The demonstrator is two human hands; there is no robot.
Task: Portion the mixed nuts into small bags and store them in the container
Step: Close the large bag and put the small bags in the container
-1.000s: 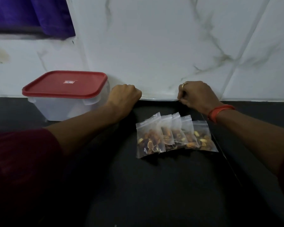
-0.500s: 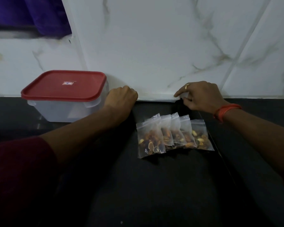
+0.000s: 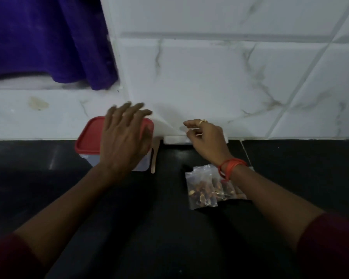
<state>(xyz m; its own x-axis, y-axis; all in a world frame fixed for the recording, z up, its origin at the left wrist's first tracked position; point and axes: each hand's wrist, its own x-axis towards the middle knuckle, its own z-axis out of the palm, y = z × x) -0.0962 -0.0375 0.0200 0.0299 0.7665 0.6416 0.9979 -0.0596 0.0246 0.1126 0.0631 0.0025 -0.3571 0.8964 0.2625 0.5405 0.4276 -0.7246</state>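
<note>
At the back of the black surface [image 3: 149, 228], against the white marble-patterned tiled wall [image 3: 210, 77], we have our left hand [image 3: 125, 141] spread over the clear plastic container with a red lid [image 3: 88, 140]. Its fingers [image 3: 129, 111] are straight and released, though the blur keeps us from saying whether the palm touches the lid. The small clear bags of mixed nuts [image 3: 201, 190] lie overlapping in a row on the surface at about four o'clock from the container, well apart from it, filled and partly hidden under our right forearm. Our right hand [image 3: 207, 143] hangs near the wall at twelve o'clock from the bags, fingers curled; we cannot tell whether they pinch anything. A pale wooden stick [image 3: 154, 160] lies just beside the container at its three o'clock. We judge portioning done and storing in hand: the lid is on, so next we must lift it off, then carry the bags across and in.
</note>
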